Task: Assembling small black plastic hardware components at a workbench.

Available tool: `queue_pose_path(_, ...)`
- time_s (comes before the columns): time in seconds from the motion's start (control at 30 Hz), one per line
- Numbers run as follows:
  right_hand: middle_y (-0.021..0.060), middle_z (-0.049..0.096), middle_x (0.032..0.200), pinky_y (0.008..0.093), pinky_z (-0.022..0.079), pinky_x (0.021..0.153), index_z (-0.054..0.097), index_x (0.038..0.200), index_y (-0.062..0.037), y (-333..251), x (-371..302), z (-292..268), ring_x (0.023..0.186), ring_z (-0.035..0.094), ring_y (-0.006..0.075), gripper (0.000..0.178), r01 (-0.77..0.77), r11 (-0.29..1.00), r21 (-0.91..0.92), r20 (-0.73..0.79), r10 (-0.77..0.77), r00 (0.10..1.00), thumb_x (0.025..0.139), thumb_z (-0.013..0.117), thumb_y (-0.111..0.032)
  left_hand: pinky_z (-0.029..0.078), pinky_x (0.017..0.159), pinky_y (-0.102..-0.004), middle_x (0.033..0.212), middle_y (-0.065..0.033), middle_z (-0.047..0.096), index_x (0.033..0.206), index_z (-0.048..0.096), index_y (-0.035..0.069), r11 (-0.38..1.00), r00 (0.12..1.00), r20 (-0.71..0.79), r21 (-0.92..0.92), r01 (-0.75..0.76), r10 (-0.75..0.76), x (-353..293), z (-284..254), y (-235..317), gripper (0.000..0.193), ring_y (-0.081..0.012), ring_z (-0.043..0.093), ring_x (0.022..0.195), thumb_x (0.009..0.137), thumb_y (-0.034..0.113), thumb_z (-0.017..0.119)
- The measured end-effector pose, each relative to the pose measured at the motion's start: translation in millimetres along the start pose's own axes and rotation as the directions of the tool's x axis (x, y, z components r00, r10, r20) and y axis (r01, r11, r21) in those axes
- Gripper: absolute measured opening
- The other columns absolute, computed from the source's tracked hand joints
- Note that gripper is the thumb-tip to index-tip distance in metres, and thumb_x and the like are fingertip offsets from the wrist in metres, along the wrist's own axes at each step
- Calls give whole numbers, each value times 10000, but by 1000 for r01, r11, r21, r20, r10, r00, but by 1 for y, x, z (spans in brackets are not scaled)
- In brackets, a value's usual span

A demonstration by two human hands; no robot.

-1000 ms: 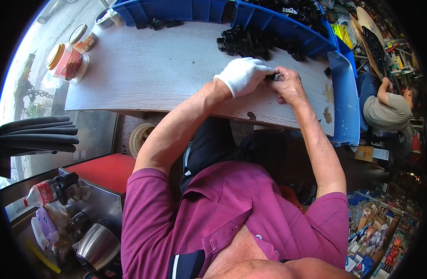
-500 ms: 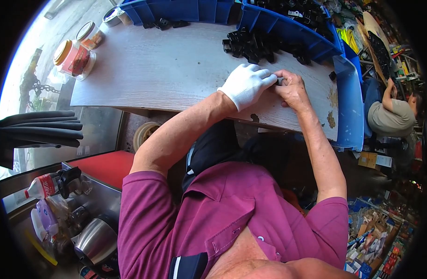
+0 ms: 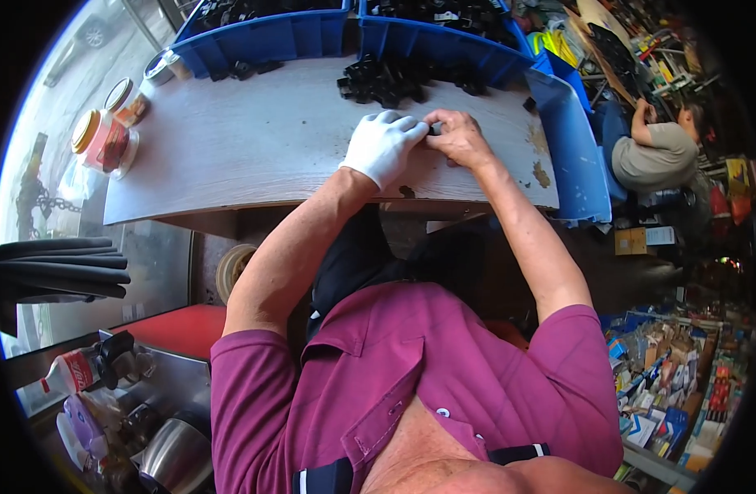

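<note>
My left hand [image 3: 383,148], in a white glove, meets my bare right hand [image 3: 460,138] just above the table [image 3: 254,140]. The fingers of both are closed around a small black part [image 3: 434,129], mostly hidden between the fingertips. Its exact kind cannot be made out. Just beyond my hands lies a heap of black plastic parts [image 3: 382,82], with more trailing off to the right. A few other black parts [image 3: 245,70] lie at the far left of the table.
Two blue bins [image 3: 263,43] [image 3: 452,43] with black parts line the far edge. A translucent blue panel [image 3: 571,152] borders the right end. Lidded jars [image 3: 106,146] stand at left. A person [image 3: 658,152] sits at right, near cluttered shelves. A steel kettle [image 3: 176,453] is at lower left.
The whole view has shifted, so table and hands appear further left and more of the bins shows. Both hands stay together at the small black part.
</note>
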State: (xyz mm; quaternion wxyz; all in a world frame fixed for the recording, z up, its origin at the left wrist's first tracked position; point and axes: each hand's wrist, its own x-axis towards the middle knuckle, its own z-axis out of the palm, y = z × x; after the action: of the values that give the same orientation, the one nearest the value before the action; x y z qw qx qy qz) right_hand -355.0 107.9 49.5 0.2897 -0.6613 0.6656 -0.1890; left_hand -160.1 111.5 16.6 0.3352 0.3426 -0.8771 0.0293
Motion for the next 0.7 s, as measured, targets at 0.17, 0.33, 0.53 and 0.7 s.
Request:
queue_pose_path(0.17,108,729,852,305,555,636,744,1108,-122,-3,-2,3,638,661,194,247,-3,1000,-28,-30,2,1000,872,746,-196,540,906,-430,1103,-71,741,1173,721,134,1000,1000,-14,4,6,-6,0,2,-1,313,-296,686,1056,879,89,624)
queue_pose_path(0.33,102,734,895,308,570,639,743,1107,-120,0,-6,-1,704,683,202,257,-14,1000,-21,-43,13,999,871,747,-221,552,864,-468,1059,-148,733,1170,711,99,992,997,-46,-118,50,-56,3,2,-1,298,-367,691,976,886,91,619)
queue_pose_path(0.53,42,641,723,285,556,504,689,1092,-52,15,-11,-14,552,610,127,395,-119,910,396,-31,143,989,821,846,-292,546,885,-472,1079,-151,740,1106,737,74,985,990,-76,-133,112,-123,-6,1,-2,227,-369,691,1006,903,140,659)
queue_pose_path(0.7,47,619,701,280,547,430,656,1184,-4,50,0,-46,486,581,114,516,-251,792,557,-129,381,916,818,866,-300,552,858,-451,998,-136,746,1012,755,55,977,985,-61,-154,150,-161,-6,-3,1,165,-348,688,943,893,128,666)
